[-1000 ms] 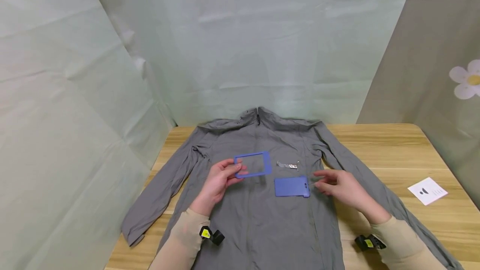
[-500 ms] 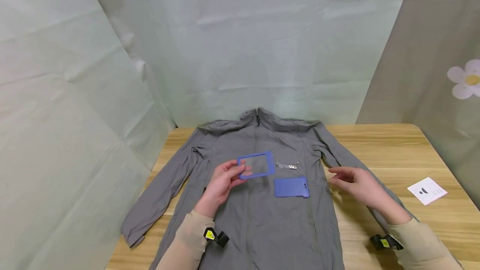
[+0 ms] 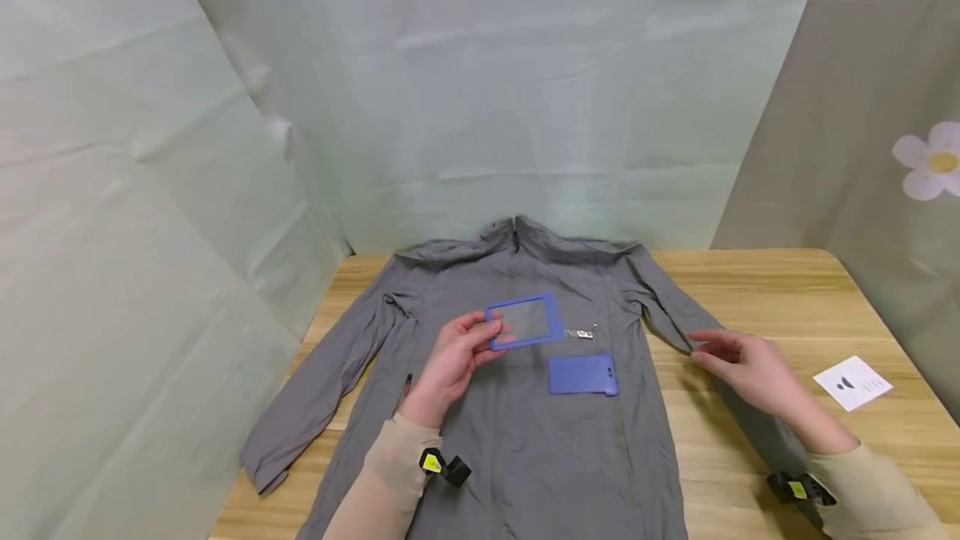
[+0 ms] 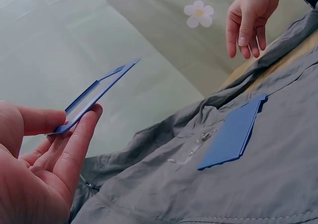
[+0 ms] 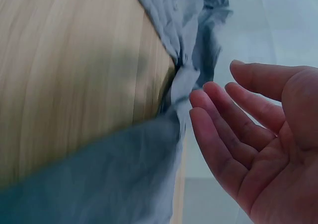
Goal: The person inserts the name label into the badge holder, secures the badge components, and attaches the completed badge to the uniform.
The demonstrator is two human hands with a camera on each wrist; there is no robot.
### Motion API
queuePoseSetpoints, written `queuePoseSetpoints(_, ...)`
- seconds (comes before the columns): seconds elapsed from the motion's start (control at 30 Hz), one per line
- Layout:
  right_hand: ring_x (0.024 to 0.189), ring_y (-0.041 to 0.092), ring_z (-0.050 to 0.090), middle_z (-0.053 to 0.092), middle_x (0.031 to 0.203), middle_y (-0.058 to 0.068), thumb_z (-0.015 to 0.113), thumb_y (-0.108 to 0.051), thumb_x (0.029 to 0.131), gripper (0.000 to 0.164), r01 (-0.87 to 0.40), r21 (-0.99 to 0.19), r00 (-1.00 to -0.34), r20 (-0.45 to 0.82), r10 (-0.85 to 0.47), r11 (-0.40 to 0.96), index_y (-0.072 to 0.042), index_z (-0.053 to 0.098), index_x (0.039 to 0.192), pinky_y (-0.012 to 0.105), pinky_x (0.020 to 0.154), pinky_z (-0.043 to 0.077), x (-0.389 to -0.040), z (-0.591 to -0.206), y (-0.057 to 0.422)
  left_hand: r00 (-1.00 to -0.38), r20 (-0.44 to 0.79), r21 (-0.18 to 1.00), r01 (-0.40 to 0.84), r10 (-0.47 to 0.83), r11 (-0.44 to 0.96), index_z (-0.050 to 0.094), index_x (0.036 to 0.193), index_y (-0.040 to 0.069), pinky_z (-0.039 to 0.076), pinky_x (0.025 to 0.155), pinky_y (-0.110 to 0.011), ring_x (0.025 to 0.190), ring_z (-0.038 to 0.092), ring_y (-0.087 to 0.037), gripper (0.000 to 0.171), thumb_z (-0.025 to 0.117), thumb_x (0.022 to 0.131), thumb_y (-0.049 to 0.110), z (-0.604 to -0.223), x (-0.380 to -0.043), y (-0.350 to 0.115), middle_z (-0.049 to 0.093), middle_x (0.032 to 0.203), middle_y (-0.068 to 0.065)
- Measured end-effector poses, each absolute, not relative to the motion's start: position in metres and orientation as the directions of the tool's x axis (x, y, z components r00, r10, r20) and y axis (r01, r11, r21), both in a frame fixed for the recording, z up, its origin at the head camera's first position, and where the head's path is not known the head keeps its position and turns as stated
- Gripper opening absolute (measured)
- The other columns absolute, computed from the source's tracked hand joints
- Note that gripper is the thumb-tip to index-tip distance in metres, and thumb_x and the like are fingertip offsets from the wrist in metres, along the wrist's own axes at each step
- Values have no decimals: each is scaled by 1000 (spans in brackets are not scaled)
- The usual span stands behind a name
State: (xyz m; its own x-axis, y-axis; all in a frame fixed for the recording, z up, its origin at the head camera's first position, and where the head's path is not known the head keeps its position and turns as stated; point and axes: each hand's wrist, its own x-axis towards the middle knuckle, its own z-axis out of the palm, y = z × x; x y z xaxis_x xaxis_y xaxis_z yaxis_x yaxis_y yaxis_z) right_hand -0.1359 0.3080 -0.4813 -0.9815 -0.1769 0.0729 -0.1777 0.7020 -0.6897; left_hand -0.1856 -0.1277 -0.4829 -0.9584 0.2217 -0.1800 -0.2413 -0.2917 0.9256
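Between thumb and fingers, my left hand (image 3: 455,354) pinches one end of a blue badge-holder frame (image 3: 557,317) with a see-through window, raised above a grey jacket (image 3: 465,432). The blue back piece of the badge holder (image 3: 582,375) lies flat on the jacket's chest. Just above it sits a clear strap clip with metal parts (image 3: 582,334), partly covered by the frame in the head view. My right hand (image 3: 757,373) hovers over the jacket's right-side sleeve, holding nothing; the right wrist view shows its fingers (image 5: 218,144) loosely bent and apart from the cloth.
A white card (image 3: 853,382) with a dark print lies on the wooden table (image 3: 757,290) at the right. Pale cloth walls (image 3: 480,90) stand behind the table and at its sides. The jacket's other sleeve (image 3: 300,423) stretches toward the front left.
My right hand has moved away to the right, from beside the blue back piece to over the sleeve. My left hand has shifted slightly right and up with the frame.
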Motion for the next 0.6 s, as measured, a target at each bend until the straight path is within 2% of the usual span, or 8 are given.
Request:
queuePoseSetpoints(0.3, 93, 5, 69, 77, 119, 16, 74, -25, 105, 42, -108, -675, -991, 14, -133, 730, 1, 70, 137, 24, 70, 57, -134, -482, 337, -960, -169, 918, -236, 225, -318, 59, 136, -11, 65, 79, -29, 92, 80, -17, 35, 66, 105, 2, -483, -185, -123, 80, 102, -8)
queuePoseSetpoints(0.43, 93, 7, 69, 76, 118, 18, 74, -27, 105, 44, -90, -648, -994, 15, -105, 756, 2, 68, 138, 24, 69, 56, -132, -485, 350, -957, -161, 918, -235, 241, -320, 55, 140, -14, 65, 81, -29, 93, 80, -17, 40, 65, 105, 2, -482, -184, -120, 80, 102, -7)
queuePoseSetpoints(0.6, 87, -7, 62, 77, 113, 20, 74, -26, 104, 42, -92, -619, -996, 56, -73, 780, 4, 70, 134, 23, 64, 54, -129, -490, 370, -955, -158, 922, -234, 252, -309, 59, 137, -11, 65, 82, -29, 94, 79, -16, 36, 65, 105, 3, -481, -182, -120, 80, 103, -8)
